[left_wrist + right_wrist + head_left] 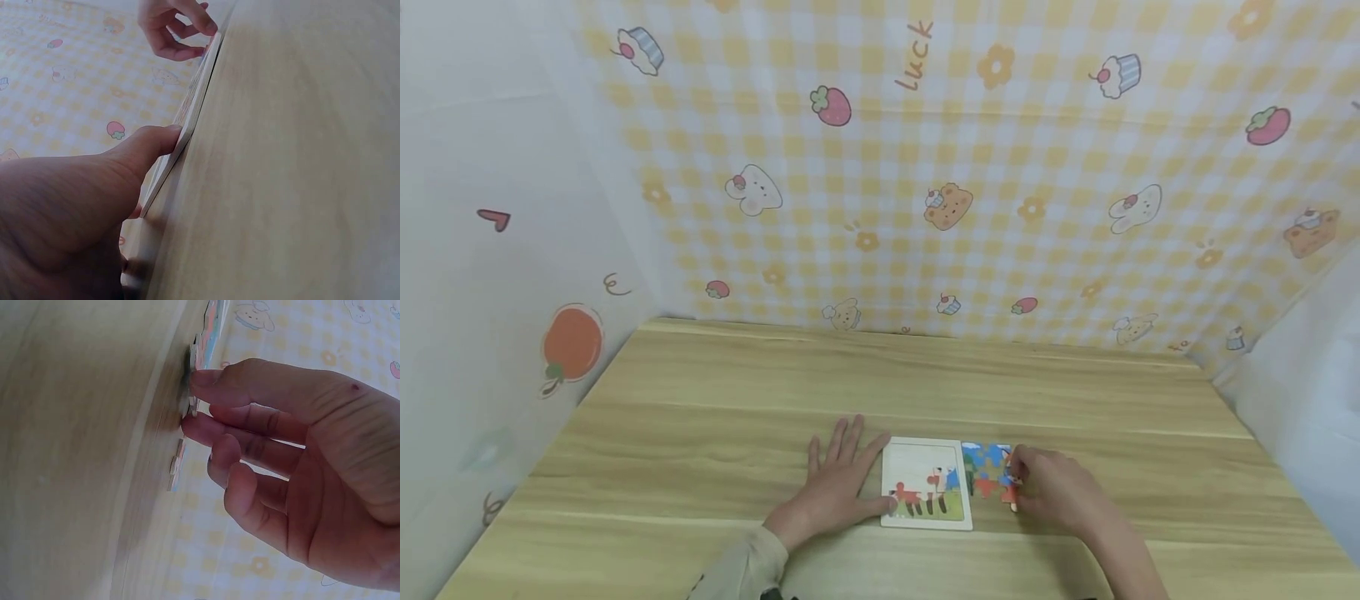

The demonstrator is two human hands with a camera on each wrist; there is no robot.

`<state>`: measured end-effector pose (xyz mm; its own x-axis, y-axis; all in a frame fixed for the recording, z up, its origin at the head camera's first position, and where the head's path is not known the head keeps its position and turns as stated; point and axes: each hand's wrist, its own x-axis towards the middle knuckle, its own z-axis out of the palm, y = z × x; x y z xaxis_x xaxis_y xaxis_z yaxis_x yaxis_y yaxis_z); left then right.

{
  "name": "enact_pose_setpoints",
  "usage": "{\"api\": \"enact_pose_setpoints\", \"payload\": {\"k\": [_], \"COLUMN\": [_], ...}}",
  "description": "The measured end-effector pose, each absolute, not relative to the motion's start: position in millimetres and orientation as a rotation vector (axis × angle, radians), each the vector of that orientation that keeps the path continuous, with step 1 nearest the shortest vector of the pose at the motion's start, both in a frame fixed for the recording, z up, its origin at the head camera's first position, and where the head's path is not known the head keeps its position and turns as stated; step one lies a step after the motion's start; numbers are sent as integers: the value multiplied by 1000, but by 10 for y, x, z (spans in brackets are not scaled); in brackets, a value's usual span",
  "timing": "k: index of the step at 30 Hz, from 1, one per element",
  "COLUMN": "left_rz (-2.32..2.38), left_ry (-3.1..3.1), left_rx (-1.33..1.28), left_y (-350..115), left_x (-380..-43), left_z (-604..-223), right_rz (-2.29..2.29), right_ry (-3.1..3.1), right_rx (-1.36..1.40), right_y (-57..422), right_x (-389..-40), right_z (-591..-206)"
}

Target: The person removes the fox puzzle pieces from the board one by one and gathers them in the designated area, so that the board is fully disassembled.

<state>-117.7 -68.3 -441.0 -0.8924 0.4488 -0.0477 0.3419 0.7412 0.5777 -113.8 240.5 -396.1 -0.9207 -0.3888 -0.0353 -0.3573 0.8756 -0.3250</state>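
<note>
A square wooden puzzle tray (927,524) lies on the tabletop, its lower part filled with joined pieces showing a striped animal on grass. My left hand (831,498) lies spread at its left side, fingers straight, the thumb (167,137) resting on the frame's edge. Loose puzzle pieces (985,485) in blue, green and red lie close against the tray's right side. Over their right end my right hand (1051,490) pinches a puzzle piece (193,403) between thumb and fingertips; the hand hides much of it in the head view. Its other fingers are curled.
The wood-grain table (737,387) extends around the tray. A yellow checked cloth (880,167) with cartoon prints hangs along the back, and white cloth (490,292) hangs at the left. Another piece (177,465) lies beside my right fingertips.
</note>
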Motion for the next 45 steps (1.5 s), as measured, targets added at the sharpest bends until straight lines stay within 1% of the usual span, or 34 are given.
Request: {"api": "enact_pose_setpoints", "payload": {"k": [13,25,29,33,39,45], "left_rz": [880,891,888,875,878,877], "left_ry": [2750,2742,2742,2747,2749,2741], "left_rx": [639,643,637,638,639,635], "left_y": [-685,-687,-686,-690,-679,-685], "left_x": [-1175,-1165,-1169,-1181,-1167,-1147], "left_z": [-4402,-4387,-4388,-4385,-4382,-4377], "right_rz": [-458,-419,-447,-522,-588,-751], "right_ry": [2985,3036,3061,3106,3107,2878], "right_rx": [-699,-642,-610,-568,-749,-875], "right_y": [2388,2365,2376,2431,2463,2232], "right_x": [-1125,-1124,-1108,-1072,-1026,-1044], "right_z": [-3985,-4012,-3944,-3788,-3659,-3730]}}
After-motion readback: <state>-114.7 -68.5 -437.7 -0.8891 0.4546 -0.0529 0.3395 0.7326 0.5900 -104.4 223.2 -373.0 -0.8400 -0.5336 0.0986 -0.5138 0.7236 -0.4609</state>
